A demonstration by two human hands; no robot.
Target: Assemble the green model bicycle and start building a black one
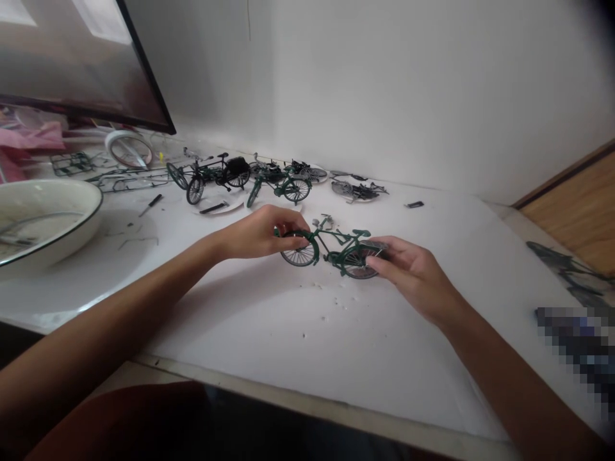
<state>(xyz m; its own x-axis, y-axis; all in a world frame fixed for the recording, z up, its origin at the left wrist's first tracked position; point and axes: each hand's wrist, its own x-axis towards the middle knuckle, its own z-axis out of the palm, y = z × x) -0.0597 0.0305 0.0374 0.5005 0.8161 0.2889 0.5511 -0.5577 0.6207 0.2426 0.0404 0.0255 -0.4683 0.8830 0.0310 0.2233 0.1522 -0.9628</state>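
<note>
A dark green miniature bicycle (334,246) with spoked wheels stands on the white table surface (269,333), held between both hands. My left hand (259,234) grips the top of its left wheel (298,254), and the fingers hide part of the tyre. My right hand (408,275) holds the right wheel (359,266) from the side, with the fingertips over its upper rim. A small dark-and-silver piece shows at those fingertips, but I cannot tell what it is. Small white crumbs lie on the surface below the bicycle.
Behind the hands stand two more miniature bicycles (209,176) (281,182), with white plates of parts (355,190) nearby. A small screwdriver (151,205) and a wire frame (129,182) lie at the left. A large white bowl (43,218) sits at far left, below a monitor (81,57).
</note>
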